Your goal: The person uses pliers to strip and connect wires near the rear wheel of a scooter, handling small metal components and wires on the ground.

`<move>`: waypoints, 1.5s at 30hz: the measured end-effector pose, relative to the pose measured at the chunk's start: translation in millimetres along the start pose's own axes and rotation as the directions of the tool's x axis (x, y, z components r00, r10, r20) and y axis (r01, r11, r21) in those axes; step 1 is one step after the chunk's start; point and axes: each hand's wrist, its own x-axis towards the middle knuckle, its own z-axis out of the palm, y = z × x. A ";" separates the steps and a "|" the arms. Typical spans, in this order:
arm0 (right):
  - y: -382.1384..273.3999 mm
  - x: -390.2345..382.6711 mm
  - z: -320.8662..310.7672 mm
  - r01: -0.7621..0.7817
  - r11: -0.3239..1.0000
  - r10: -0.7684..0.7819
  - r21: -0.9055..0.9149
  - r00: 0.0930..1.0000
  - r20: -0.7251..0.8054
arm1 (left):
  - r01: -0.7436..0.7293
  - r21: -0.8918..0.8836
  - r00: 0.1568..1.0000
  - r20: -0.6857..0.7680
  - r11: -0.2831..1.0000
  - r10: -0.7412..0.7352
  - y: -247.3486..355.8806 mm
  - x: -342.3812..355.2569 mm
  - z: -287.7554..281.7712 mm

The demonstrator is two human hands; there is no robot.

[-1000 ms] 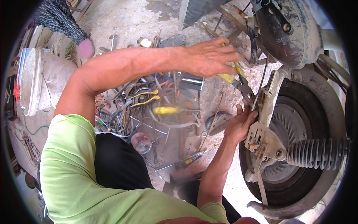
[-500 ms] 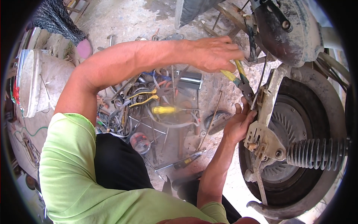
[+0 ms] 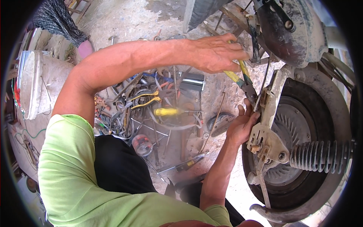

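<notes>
My left hand (image 3: 221, 55) is closed on pliers (image 3: 238, 79) with yellow-and-green handles, angled down toward a thin cable (image 3: 267, 68) beside the long metal bracket (image 3: 275, 94) of a wheel assembly. My right hand (image 3: 242, 126) is beneath the plier jaws, thumb and fingers gripping the cable's lower end against the bracket's left side; the exact contact is partly hidden. The bracket stands in front of the dark wheel (image 3: 321, 117) and joins a coiled spring (image 3: 314, 155).
Tools lie in a heap on the concrete floor, including yellow-handled pliers (image 3: 149, 100) and a yellow screwdriver (image 3: 166, 111). A white bucket (image 3: 41, 83) is at left, a black broom (image 3: 62, 26) behind it. A dusty metal housing (image 3: 291, 30) and frame bars overhang at upper right.
My left hand and forearm have shifted slightly upward, still gripping the pliers, whose jaws remain about in place. My right hand has barely moved.
</notes>
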 end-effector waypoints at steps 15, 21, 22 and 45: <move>1.5 -0.3 -0.6 0.003 1.000 -0.003 -0.005 1.000 -0.022 | 0.048 -0.027 0.998 0.045 0.998 -0.046 4.6 -4.6 3.9; 1.1 -0.3 -2.4 0.005 1.000 -0.005 -0.007 1.000 -0.008 | 0.025 -0.151 0.972 0.234 0.988 0.011 -4.2 7.8 -11.6; 1.0 -0.2 -2.4 0.004 1.000 -0.004 -0.008 1.000 -0.008 | 0.026 -0.152 0.972 0.234 0.988 0.011 -5.8 9.7 -13.5; 1.2 0.1 -2.8 -0.009 1.000 0.009 0.008 1.000 -0.009 | 0.069 -0.077 0.949 0.311 0.995 -0.042 6.2 7.1 -13.6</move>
